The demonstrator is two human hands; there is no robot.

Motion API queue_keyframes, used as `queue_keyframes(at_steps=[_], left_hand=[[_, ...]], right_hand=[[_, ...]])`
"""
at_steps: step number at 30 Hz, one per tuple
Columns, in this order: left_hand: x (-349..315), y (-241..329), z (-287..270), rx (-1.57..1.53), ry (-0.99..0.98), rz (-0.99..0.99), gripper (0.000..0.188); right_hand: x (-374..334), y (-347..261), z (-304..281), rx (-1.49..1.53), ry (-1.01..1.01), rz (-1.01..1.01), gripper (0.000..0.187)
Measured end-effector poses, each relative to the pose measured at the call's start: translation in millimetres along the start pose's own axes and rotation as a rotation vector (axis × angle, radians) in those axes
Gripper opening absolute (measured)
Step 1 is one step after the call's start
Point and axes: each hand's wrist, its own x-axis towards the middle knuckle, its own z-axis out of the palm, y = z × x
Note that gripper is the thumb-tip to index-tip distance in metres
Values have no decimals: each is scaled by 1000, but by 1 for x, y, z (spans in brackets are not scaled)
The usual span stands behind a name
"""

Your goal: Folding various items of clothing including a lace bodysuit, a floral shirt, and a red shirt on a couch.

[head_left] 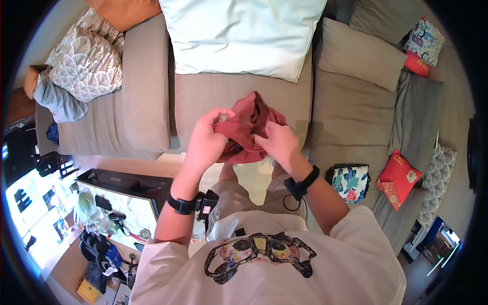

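Note:
A dusty-red cloth item (245, 119) hangs bunched between my hands, in front of the sofa seat. Its folds gape in the middle and show a darker inside; whether it is a garment or a bag I cannot tell. My left hand (209, 140) grips its left side, with the thumb and fingers curled at the edge. On the right side, my right hand (278, 145) pinches the fabric, its fingertips partly tucked into the folds.
Beyond my hands is a beige sofa (203, 96) with a large white cushion (244, 38). A folded floral cloth (349, 183) and a red cushion (399, 178) lie on the right seat. Patterned cushions (86, 66) lean at left. A dark-edged table (122, 180) holds clutter lower left.

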Motion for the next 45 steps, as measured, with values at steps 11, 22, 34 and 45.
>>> queue_keyframes(at_steps=[11,22,34,45], left_hand=[[16,29,-10,283,96,218,43],[33,-101,-27,850,702,68,26],[-144,41,-76,-276,-397,-383,32],[110,-41,-62,-704,344,-141,10]], right_hand=[[14,-37,19,63,651,-690,60],[9,9,-56,-533,724,-408,30],[-189,13,-125,-61,-165,-53,37],[67,32,-112,802,146,-279,28]])
